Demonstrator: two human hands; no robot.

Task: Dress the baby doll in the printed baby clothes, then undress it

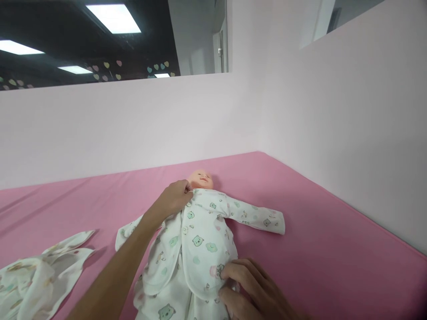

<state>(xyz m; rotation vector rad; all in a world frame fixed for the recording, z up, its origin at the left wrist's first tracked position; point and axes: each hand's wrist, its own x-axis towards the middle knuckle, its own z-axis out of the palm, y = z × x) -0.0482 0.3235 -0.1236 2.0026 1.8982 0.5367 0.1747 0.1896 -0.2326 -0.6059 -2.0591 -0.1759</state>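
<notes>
A baby doll (202,178) lies on its back, dressed in a white jacket (210,235) with green bear prints. Its sleeves stretch out to both sides. At the neckline, my left hand (178,195) pinches the jacket's collar edge near the doll's chin. My right hand (250,289) rests at the jacket's lower hem on the right side, fingers curled against the cloth; whether it grips the fabric is hard to make out. White printed trousers (170,302) show below the open front flaps.
A pink padded surface (320,231) lies under the doll, bordered by white walls (133,124) behind and to the right. A crumpled white printed cloth (43,280) is at the lower left. Dark glass with reflected ceiling lights (113,18) sits above the back wall.
</notes>
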